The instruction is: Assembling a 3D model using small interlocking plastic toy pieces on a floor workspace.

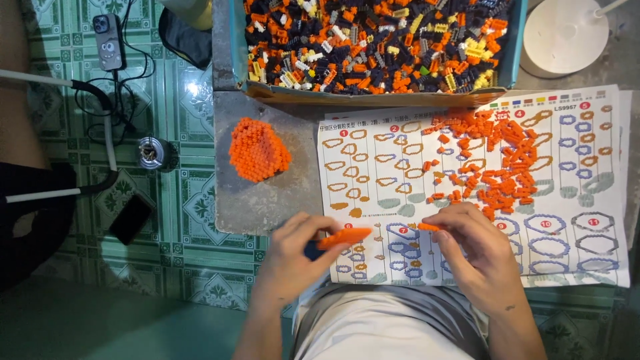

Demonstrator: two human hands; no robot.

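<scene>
Fingers of the left hand (293, 257) pinch an orange brick strip (344, 237) at lower centre; the right hand (477, 257) pinches a small orange brick (429, 227). Best to align studs squarely before pressing, steadied over the instruction sheet (373, 143).

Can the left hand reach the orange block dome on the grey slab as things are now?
Probably yes. The orange dome stands alone on the grey slab, just beyond the left hand, with nothing between them. But that hand already holds an orange strip.
</scene>
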